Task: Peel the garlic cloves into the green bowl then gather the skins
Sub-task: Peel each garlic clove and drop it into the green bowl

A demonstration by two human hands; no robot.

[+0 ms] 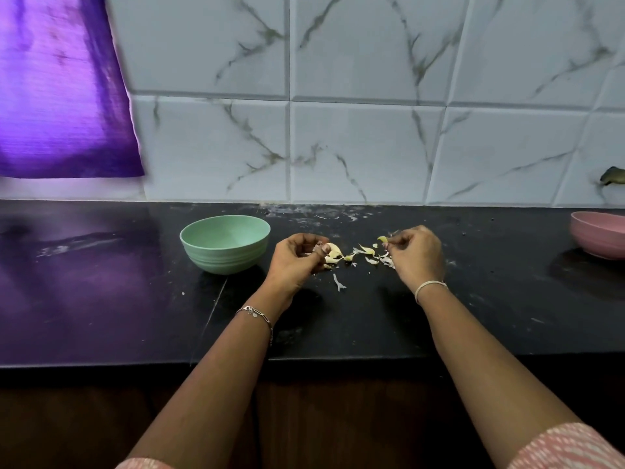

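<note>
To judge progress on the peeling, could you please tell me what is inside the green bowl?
Only the far inner wall of the round pale green bowl shows, and it is bare. Its near rim hides the bottom, so anything lying there cannot be seen.

a black counter (101,299) runs across the middle of the frame, with whitish smears (304,214) along its back edge and a thin pale line (215,301) running toward its front edge. at the right edge a pink bowl (598,238) stands on it, partly cut off. behind is a wall of white marble-veined tiles (365,147). a purple cloth (61,96) hangs in the upper left. a small dark object (614,176) shows at the far right against the tiles, unclear what.
</note>
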